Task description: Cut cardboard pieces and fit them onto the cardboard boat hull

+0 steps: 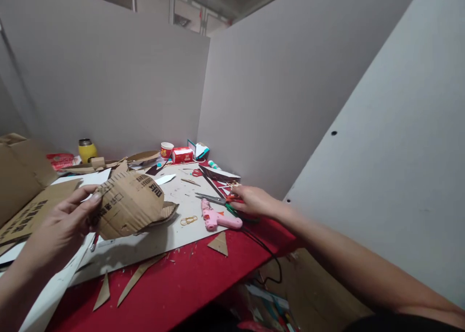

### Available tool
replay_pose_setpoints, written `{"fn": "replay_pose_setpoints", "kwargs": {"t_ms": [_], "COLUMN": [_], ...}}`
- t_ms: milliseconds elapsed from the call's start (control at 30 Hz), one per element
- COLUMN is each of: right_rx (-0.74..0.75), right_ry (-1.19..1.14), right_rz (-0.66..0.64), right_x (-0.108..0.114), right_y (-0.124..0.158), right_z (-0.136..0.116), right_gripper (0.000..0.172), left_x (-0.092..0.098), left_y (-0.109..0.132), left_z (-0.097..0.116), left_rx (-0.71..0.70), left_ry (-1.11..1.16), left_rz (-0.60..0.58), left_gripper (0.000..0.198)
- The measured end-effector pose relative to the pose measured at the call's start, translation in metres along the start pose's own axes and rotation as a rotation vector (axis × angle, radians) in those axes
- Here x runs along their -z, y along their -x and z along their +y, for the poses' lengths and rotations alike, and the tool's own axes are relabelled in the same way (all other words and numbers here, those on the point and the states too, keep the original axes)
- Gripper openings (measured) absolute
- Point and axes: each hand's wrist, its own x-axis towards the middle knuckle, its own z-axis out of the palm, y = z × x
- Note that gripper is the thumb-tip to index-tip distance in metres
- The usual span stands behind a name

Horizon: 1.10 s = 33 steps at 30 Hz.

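My left hand pinches the edge of a cut cardboard piece, rounded and printed with black characters, raised above the table. A jagged flap sticks out on its right side. Over at the right, my right hand has its fingers on the red handle of a pair of scissors, whose blades point left. The green part of the handle shows below the fingers. Just under the scissors lies a pink glue gun, its black cord trailing over the table edge. A gold paper clip lies left of it.
Cardboard scraps lie on the red tabletop and white board. At the back stand a yellow jar, a paper cup and a red box. A large cardboard box is at left; grey panels rise behind.
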Motion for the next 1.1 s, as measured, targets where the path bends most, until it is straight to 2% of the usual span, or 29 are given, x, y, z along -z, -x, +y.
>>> {"fn": "replay_pose_setpoints", "kwargs": {"t_ms": [133, 267, 433, 500, 600, 700, 833, 967, 1100], "right_rx": [-0.031, -0.04, -0.043, -0.034, 0.044, 0.095, 0.283, 0.486, 0.572], "right_ry": [0.015, 0.025, 0.042, -0.069, -0.359, -0.504, -0.515, -0.364, -0.229], "right_rz": [-0.13, -0.158, -0.092, -0.044, 0.05, 0.069, 0.043, -0.088, -0.232], "right_x": [-0.007, -0.017, -0.019, -0.017, -0.009, 0.005, 0.04, 0.076, 0.088], "right_y": [-0.001, -0.006, -0.012, -0.01, -0.004, 0.005, 0.016, 0.023, 0.025], "right_z": [0.017, 0.024, 0.04, 0.048, 0.051, 0.035, -0.012, -0.057, -0.081], "right_gripper": [0.024, 0.032, 0.031, 0.033, 0.04, 0.044, 0.038, 0.058, 0.062], "left_x": [0.006, 0.011, 0.009, 0.008, 0.009, 0.01, 0.01, 0.009, 0.008], "left_y": [-0.002, 0.001, 0.007, 0.009, 0.01, 0.011, 0.017, 0.024, 0.029], "left_z": [-0.006, -0.009, -0.004, -0.001, 0.003, 0.006, 0.01, 0.015, 0.019], "left_rx": [0.018, 0.022, 0.006, 0.01, 0.008, 0.014, 0.088, 0.129, 0.106], "left_ry": [-0.045, -0.116, -0.218, -0.247, -0.314, -0.35, -0.354, -0.368, -0.358], "left_rz": [-0.028, -0.161, -0.279, -0.31, -0.367, -0.439, -0.532, -0.577, -0.59], "left_gripper": [0.033, 0.027, 0.025, 0.025, 0.024, 0.021, 0.021, 0.02, 0.018]}}
